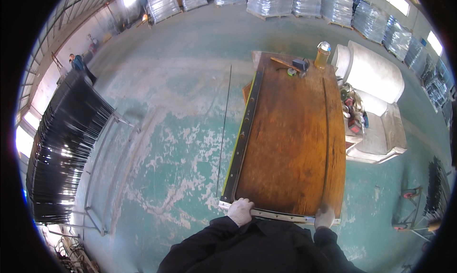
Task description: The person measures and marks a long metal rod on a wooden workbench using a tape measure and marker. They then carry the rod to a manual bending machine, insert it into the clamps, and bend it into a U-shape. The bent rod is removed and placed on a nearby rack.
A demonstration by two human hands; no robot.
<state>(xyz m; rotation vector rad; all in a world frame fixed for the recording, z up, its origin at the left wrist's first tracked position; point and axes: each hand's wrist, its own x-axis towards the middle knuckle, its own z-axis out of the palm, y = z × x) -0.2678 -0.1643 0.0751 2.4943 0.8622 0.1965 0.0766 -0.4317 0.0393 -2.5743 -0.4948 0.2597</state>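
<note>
A wooden worktable (290, 139) with a worn brown top stretches away in front of me. My left hand (241, 211), in a white glove, is closed at the near left corner, against the metal strip (281, 216) along the front edge. Whatever its fingers hold is hidden. At the near right, my gloved right hand (324, 217) is closed over the near end of a thin dark rod (327, 125), which runs lengthwise down the tabletop. A dark metal rail (242, 135) with holes and a yellow-green edge lines the table's left side.
At the table's far end are a hammer (285, 63), a green tape measure (291, 72) and a bottle of yellowish liquid (322, 56). A whitish armchair (373, 130) with tools beside it stands right. A rack of black rods (71, 135) and another person (82, 68) are left.
</note>
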